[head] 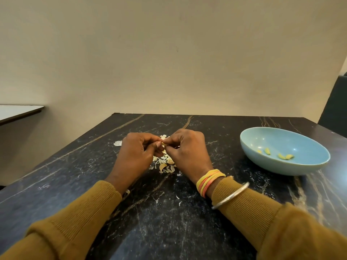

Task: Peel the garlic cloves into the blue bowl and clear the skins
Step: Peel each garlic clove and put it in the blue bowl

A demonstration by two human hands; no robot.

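Desk (169,222) layout: skins (165,164) piled mid-desk, under and between both hands. Left hand (136,154) and right hand (187,149) meet above pile. Bowl (262,166) far right, peeled cloves (281,156) in it. Stray skin (118,143) left of pile.

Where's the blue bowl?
Head view: the blue bowl sits on the dark table, to the right of the right hand, not touching it.

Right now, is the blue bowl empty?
No, a few peeled garlic cloves lie on the bottom of the blue bowl.
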